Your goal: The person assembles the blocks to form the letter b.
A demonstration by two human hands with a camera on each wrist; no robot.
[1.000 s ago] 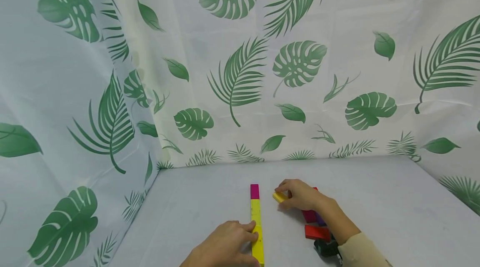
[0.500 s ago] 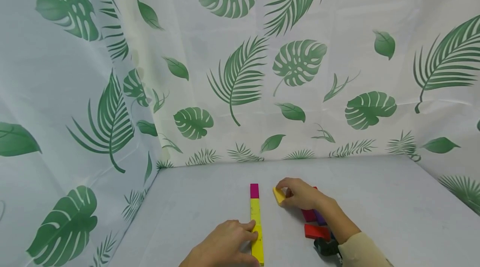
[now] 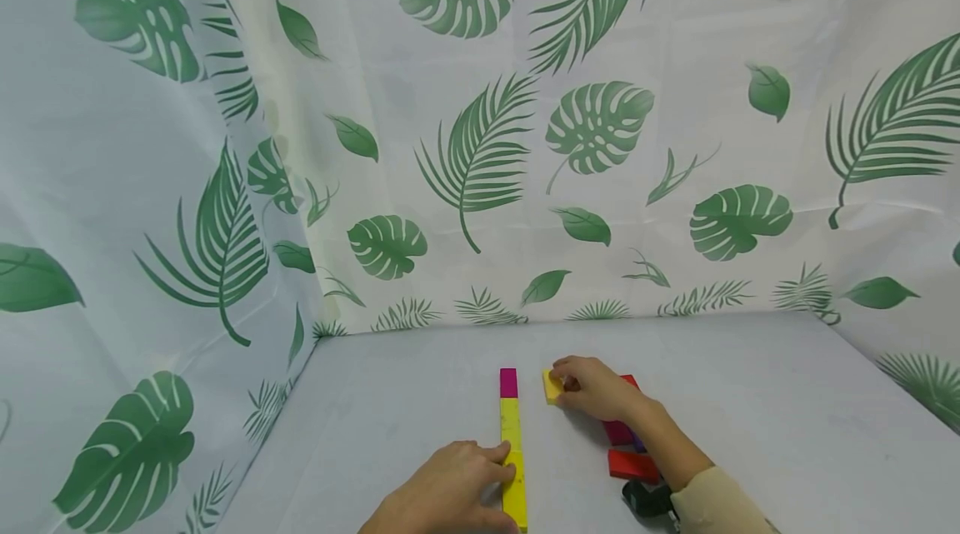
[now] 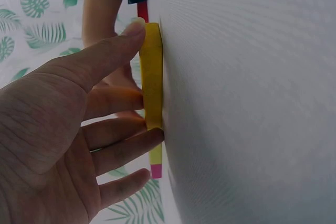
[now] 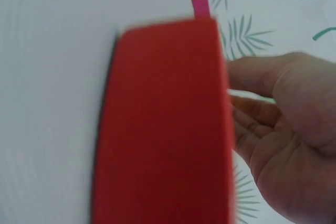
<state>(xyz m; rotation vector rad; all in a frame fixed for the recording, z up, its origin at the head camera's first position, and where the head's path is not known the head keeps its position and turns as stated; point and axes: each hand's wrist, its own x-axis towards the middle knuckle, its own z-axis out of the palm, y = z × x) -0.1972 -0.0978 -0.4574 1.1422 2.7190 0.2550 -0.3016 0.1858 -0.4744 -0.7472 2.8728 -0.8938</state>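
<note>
A straight row of blocks runs away from the person in the head view: a magenta block (image 3: pixel 508 382) at the far end, a yellow block (image 3: pixel 510 421) behind a nearer yellow block (image 3: pixel 514 494). My left hand (image 3: pixel 453 488) touches the row's left side; in the left wrist view its thumb lies by the near end and its fairly straight fingers reach the side. To the right of the row, my right hand (image 3: pixel 596 388) pinches a separate yellow block (image 3: pixel 552 386) between thumb and fingers. In the right wrist view a red block (image 5: pixel 163 124) hides that yellow block and the fingertips.
Beneath and beside the right forearm lie more blocks: a red one (image 3: pixel 632 465), a dark red one (image 3: pixel 618 433) and a partly covered purple one (image 3: pixel 638 444). A black device (image 3: pixel 647 498) sits at the right wrist. Leaf-printed sheeting (image 3: pixel 480 284) walls the white table (image 3: pixel 405 384).
The yellow block in my right hand has turned from slanting to nearly parallel with the row and shifted slightly left. My left hand stays at the row.
</note>
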